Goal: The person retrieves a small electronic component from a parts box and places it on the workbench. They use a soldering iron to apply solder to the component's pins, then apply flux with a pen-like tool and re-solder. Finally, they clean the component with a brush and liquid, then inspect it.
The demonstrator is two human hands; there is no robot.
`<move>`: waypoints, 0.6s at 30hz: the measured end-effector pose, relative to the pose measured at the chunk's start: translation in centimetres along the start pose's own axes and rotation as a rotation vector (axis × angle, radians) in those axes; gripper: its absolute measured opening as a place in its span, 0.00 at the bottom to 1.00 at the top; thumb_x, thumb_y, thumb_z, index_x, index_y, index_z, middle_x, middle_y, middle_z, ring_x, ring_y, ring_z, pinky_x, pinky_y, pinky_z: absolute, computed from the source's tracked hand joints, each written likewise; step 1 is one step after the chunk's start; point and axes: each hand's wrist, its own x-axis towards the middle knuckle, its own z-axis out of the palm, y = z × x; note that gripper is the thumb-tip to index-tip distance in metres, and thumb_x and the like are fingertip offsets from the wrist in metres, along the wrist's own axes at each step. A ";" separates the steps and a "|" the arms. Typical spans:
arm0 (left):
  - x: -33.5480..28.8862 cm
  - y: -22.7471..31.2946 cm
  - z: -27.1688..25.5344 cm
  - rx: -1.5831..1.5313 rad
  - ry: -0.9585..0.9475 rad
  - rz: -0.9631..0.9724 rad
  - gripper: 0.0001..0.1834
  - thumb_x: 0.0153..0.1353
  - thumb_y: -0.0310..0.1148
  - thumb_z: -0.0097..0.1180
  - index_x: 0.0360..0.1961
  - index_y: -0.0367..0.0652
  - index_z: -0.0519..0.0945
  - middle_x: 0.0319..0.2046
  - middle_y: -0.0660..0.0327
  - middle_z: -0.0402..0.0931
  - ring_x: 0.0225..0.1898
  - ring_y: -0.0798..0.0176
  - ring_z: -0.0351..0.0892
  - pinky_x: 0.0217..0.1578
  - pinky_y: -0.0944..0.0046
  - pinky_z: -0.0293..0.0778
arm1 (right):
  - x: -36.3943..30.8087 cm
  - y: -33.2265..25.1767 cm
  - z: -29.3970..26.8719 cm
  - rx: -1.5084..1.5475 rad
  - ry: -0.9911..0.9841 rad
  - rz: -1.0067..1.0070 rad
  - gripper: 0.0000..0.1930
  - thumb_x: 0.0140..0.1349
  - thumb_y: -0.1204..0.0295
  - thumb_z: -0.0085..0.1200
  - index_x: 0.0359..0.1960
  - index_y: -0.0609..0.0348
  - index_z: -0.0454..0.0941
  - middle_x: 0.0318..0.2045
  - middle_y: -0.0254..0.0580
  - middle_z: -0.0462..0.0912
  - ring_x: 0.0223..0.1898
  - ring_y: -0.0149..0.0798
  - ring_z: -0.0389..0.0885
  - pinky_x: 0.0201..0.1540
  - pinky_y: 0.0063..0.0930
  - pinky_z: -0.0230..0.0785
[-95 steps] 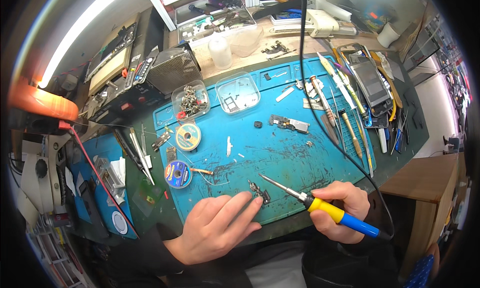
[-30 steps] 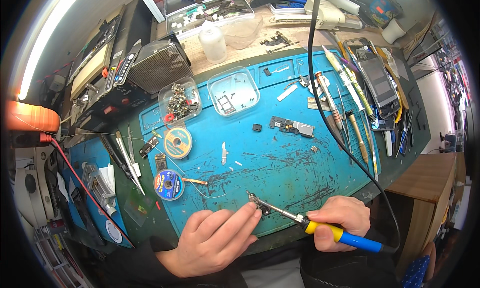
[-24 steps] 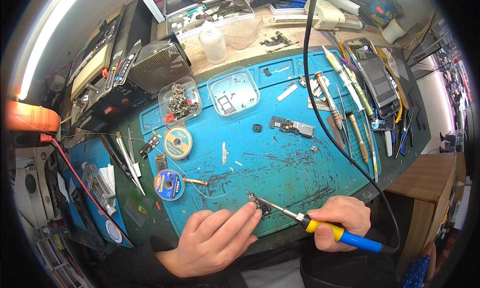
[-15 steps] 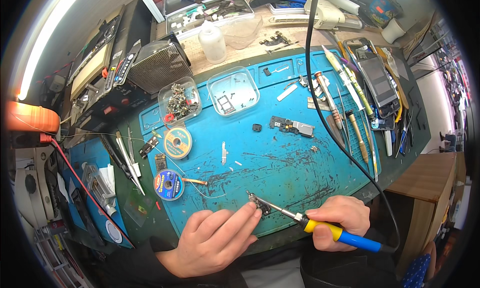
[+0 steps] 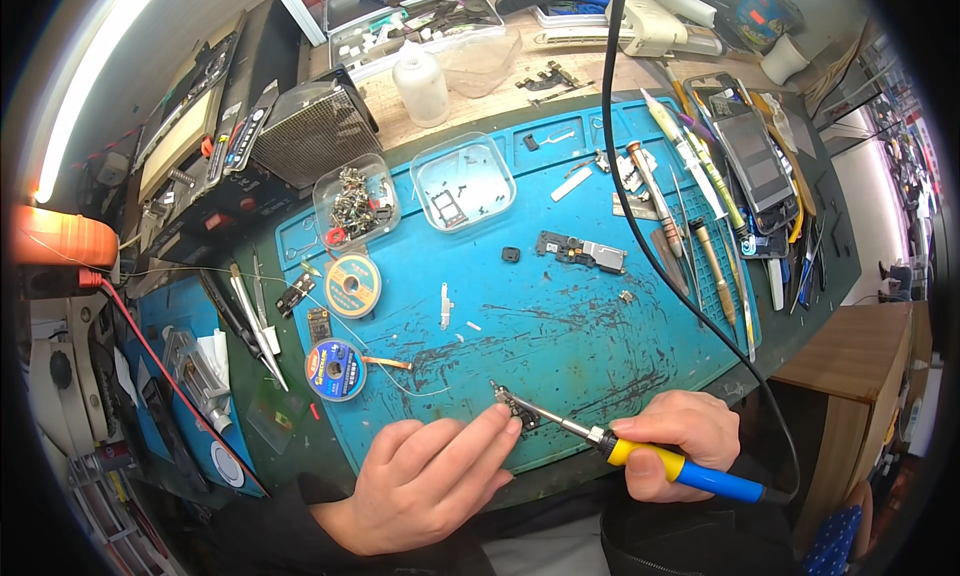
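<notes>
Smooth plastic soldering-iron handle (image 5: 718,482), scuffed mat (image 5: 560,326)

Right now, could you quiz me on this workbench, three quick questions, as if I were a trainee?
1. Which hand holds the soldering iron?
2. True or false: the blue spool lies to the left of the iron.
3. What is nearest the left hand: A, a white bottle; B, a small dark part; C, a clear tub?

Key: 1. The right hand. 2. True. 3. B.
</notes>
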 end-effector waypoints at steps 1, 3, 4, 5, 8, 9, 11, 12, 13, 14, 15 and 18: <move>0.0 0.0 0.0 0.002 0.000 -0.001 0.28 0.58 0.39 0.71 0.60 0.41 0.87 0.64 0.64 0.80 0.51 0.65 0.75 0.47 0.62 0.70 | 0.0 0.0 0.0 -0.003 0.005 0.003 0.10 0.61 0.68 0.72 0.40 0.59 0.90 0.25 0.38 0.89 0.21 0.36 0.87 0.26 0.25 0.79; 0.0 0.0 0.0 0.002 -0.001 -0.001 0.28 0.58 0.39 0.71 0.60 0.42 0.87 0.64 0.64 0.80 0.51 0.66 0.75 0.47 0.62 0.70 | 0.0 0.0 0.0 -0.008 0.010 0.008 0.10 0.61 0.67 0.72 0.40 0.59 0.90 0.25 0.37 0.89 0.21 0.36 0.87 0.26 0.25 0.79; 0.1 0.0 0.1 0.000 -0.002 0.002 0.28 0.58 0.39 0.71 0.60 0.42 0.87 0.64 0.64 0.80 0.51 0.66 0.75 0.47 0.62 0.70 | 0.0 0.0 0.0 -0.012 0.011 0.010 0.10 0.61 0.67 0.72 0.40 0.59 0.90 0.25 0.37 0.89 0.21 0.36 0.87 0.26 0.25 0.79; 0.2 -0.1 0.1 -0.002 -0.003 0.005 0.28 0.58 0.39 0.71 0.60 0.42 0.87 0.64 0.64 0.80 0.51 0.66 0.75 0.47 0.62 0.70 | -0.1 0.0 0.0 -0.015 0.012 0.013 0.10 0.61 0.67 0.72 0.40 0.59 0.90 0.25 0.37 0.89 0.21 0.36 0.87 0.26 0.25 0.79; 0.1 0.0 -0.1 0.005 0.000 -0.002 0.28 0.58 0.39 0.71 0.60 0.42 0.87 0.64 0.64 0.81 0.51 0.66 0.75 0.47 0.63 0.70 | 0.0 -0.1 0.0 0.004 0.018 0.019 0.10 0.61 0.67 0.72 0.40 0.59 0.90 0.24 0.37 0.89 0.21 0.36 0.87 0.25 0.26 0.79; 0.1 0.0 -0.1 0.005 0.001 -0.002 0.28 0.58 0.39 0.72 0.60 0.42 0.87 0.64 0.64 0.81 0.51 0.66 0.75 0.46 0.63 0.70 | 0.0 -0.1 0.0 0.004 0.018 0.018 0.10 0.61 0.67 0.72 0.40 0.59 0.90 0.24 0.37 0.89 0.21 0.36 0.87 0.25 0.26 0.79; 0.1 0.0 -0.1 0.003 0.001 -0.001 0.28 0.57 0.38 0.72 0.59 0.42 0.87 0.64 0.65 0.81 0.50 0.66 0.75 0.46 0.63 0.70 | -0.2 0.0 0.0 0.003 0.018 0.016 0.10 0.61 0.67 0.72 0.39 0.59 0.90 0.24 0.37 0.89 0.21 0.36 0.87 0.25 0.26 0.79; 0.2 0.0 -0.1 0.002 0.000 -0.001 0.28 0.57 0.38 0.72 0.59 0.42 0.87 0.64 0.65 0.81 0.50 0.66 0.75 0.46 0.63 0.70 | -0.2 0.0 0.0 0.005 0.018 0.022 0.10 0.61 0.68 0.72 0.39 0.59 0.90 0.24 0.37 0.89 0.21 0.36 0.87 0.25 0.26 0.79; 0.2 0.0 -0.1 0.001 -0.001 -0.002 0.28 0.57 0.38 0.72 0.59 0.42 0.88 0.64 0.65 0.81 0.50 0.66 0.75 0.46 0.63 0.70 | -0.1 -0.1 0.0 0.007 0.017 0.027 0.09 0.61 0.68 0.72 0.39 0.59 0.90 0.24 0.37 0.89 0.21 0.36 0.87 0.25 0.26 0.79; 0.1 0.0 -0.1 0.002 0.000 -0.002 0.28 0.57 0.38 0.72 0.59 0.42 0.88 0.64 0.65 0.81 0.50 0.66 0.75 0.46 0.63 0.71 | -0.1 -0.1 0.0 0.009 0.017 0.031 0.09 0.61 0.68 0.71 0.39 0.59 0.91 0.24 0.37 0.89 0.21 0.36 0.87 0.25 0.26 0.78; 0.1 0.0 -0.1 0.002 -0.002 -0.003 0.28 0.57 0.38 0.72 0.59 0.42 0.88 0.64 0.65 0.81 0.50 0.66 0.75 0.46 0.63 0.71 | -0.1 -0.1 0.0 0.012 0.019 0.035 0.09 0.60 0.68 0.71 0.38 0.59 0.90 0.24 0.37 0.89 0.21 0.36 0.87 0.25 0.26 0.78; 0.1 0.0 0.0 -0.005 0.000 -0.004 0.28 0.57 0.38 0.72 0.59 0.42 0.88 0.64 0.65 0.81 0.50 0.66 0.75 0.46 0.63 0.71 | -0.1 -0.1 0.0 0.013 0.027 0.034 0.09 0.60 0.68 0.71 0.38 0.59 0.90 0.24 0.37 0.89 0.21 0.36 0.87 0.25 0.26 0.78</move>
